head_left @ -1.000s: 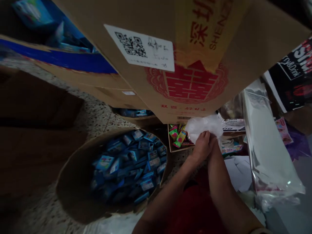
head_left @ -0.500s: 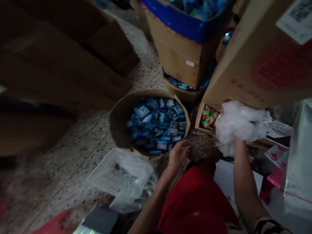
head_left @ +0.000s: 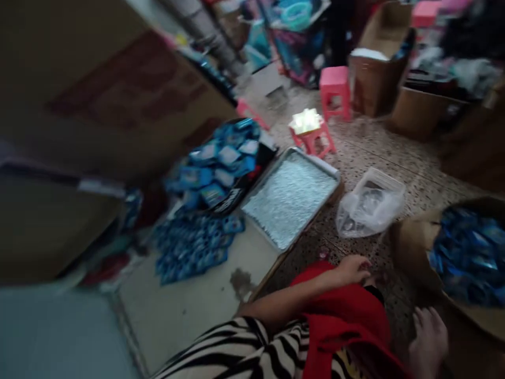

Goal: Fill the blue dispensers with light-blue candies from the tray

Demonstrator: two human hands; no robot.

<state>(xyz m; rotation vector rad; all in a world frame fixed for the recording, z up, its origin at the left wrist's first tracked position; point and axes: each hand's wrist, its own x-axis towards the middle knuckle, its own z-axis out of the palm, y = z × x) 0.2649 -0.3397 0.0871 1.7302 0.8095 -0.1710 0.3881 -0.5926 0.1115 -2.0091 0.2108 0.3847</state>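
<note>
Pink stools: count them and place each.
2 plain: the far stool beside an open brown box, the near stool under something bright. A pink part farther left and a pink patch at top right may be more.

Head view — downward — over hands

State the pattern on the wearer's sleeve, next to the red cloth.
Zebra stripes, black on cream, on the sleeve; shows best in the head view.

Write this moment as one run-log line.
left hand: seems empty, by red cloth | right hand: seems empty, near carton of blue packets | tray: at table edge
</note>
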